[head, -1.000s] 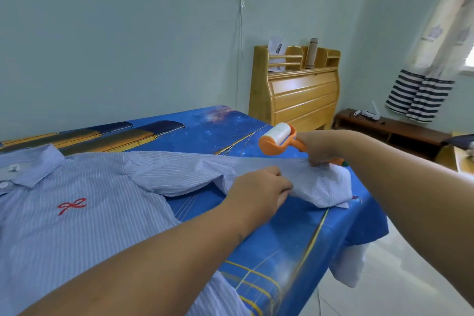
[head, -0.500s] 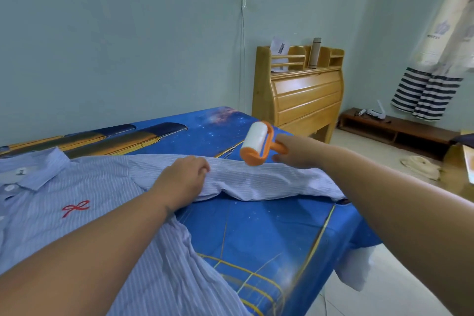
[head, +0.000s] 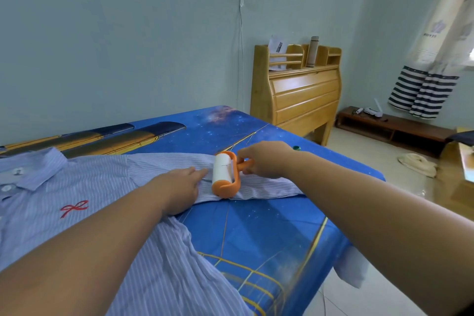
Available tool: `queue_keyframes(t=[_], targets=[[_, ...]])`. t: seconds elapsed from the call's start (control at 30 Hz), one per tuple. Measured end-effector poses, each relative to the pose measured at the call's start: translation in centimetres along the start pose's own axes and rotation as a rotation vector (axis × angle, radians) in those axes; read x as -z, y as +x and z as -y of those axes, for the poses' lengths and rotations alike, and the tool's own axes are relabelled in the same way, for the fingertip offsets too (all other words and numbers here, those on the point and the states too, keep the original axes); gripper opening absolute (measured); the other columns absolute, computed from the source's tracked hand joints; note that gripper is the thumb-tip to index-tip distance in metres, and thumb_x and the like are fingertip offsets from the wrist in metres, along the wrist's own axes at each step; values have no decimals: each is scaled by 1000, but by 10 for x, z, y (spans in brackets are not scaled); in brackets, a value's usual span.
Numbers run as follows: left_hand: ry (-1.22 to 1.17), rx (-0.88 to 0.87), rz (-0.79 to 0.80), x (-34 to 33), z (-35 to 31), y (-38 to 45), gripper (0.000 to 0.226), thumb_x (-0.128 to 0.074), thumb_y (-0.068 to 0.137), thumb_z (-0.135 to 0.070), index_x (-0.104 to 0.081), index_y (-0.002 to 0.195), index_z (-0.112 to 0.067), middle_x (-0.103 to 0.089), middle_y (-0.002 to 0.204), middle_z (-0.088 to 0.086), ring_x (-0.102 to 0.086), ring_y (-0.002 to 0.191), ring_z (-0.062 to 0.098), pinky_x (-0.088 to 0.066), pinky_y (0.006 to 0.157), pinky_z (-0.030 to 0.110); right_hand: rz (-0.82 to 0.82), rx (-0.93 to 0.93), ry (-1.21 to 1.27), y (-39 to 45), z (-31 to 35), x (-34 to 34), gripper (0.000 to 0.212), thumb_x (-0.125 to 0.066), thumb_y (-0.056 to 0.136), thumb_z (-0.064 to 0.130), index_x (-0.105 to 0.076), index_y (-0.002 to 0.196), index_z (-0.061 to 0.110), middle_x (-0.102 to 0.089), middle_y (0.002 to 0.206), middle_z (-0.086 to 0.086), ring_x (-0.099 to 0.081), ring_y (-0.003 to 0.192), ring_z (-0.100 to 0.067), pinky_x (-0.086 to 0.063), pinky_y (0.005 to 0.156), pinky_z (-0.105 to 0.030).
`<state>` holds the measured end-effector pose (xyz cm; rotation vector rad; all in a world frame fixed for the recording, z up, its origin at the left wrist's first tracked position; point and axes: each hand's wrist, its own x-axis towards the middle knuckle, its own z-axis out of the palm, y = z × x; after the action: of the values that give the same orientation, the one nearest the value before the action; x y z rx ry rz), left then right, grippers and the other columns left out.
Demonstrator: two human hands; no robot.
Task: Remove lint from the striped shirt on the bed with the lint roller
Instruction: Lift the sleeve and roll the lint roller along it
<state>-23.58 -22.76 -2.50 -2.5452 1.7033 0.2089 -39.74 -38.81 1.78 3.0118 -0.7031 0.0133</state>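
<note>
A blue-and-white striped shirt [head: 84, 187] with a red bow emblem lies spread on the bed [head: 269, 226], one sleeve stretched out to the right. My right hand [head: 264, 161] grips the orange handle of the lint roller [head: 224, 174], whose white roll lies down on the sleeve. My left hand [head: 179, 187] presses flat on the sleeve just left of the roller, fingers straight and pointing at it.
The bed's blue starry sheet ends at an edge on the right, with tiled floor beyond. A wooden headboard cabinet [head: 297, 95] stands against the back wall. A low dark bench [head: 392, 128] and a striped curtain [head: 420, 95] are at the far right.
The roller has come down from above the sleeve onto the fabric. My left hand, knuckles curled before, has flattened on the sleeve beside the roller.
</note>
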Motion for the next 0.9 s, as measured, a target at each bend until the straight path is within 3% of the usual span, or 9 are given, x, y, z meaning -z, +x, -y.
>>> queue_keyframes(t=[0.2,0.33,0.53,0.7,0.9], targets=[[201,52,18,6,-20,0,58,-27,96,-28,-7,146,-48,-19,159,4,-35,137,29,-37,102,44,78,-50,21,-17,-24,7,13,-57,88,39,-56,100,35,-53,85,14,-52,85,-15,-49,78,-38],[229,57,6,4,-22,0,58,-27,96,-27,-8,146,-48,-23,156,4,-38,134,29,-39,99,44,122,-85,-33,-35,-44,15,14,-59,87,37,-56,100,36,-51,86,13,-48,82,-13,-38,64,-30],[228,69,6,3,-22,-2,59,-26,95,-25,-7,147,-46,-17,159,2,-31,139,28,-36,103,46,195,-149,-72,-62,-71,22,13,-61,86,38,-51,95,39,-55,94,8,-52,84,-15,-43,71,-31],[177,82,29,2,-20,-1,58,-25,97,-28,-4,147,-49,-8,162,0,-28,141,30,-35,104,45,262,-214,-127,-79,-92,32,10,-62,86,35,-53,90,38,-57,88,7,-49,71,-10,-40,63,-27],[137,86,32,0,-17,0,57,-26,98,-30,-4,148,-47,-6,162,-1,-23,143,29,-32,108,46,347,-272,-220,-98,-115,45,17,-64,85,30,-51,81,40,-51,80,14,-47,69,-5,-33,57,-21]])
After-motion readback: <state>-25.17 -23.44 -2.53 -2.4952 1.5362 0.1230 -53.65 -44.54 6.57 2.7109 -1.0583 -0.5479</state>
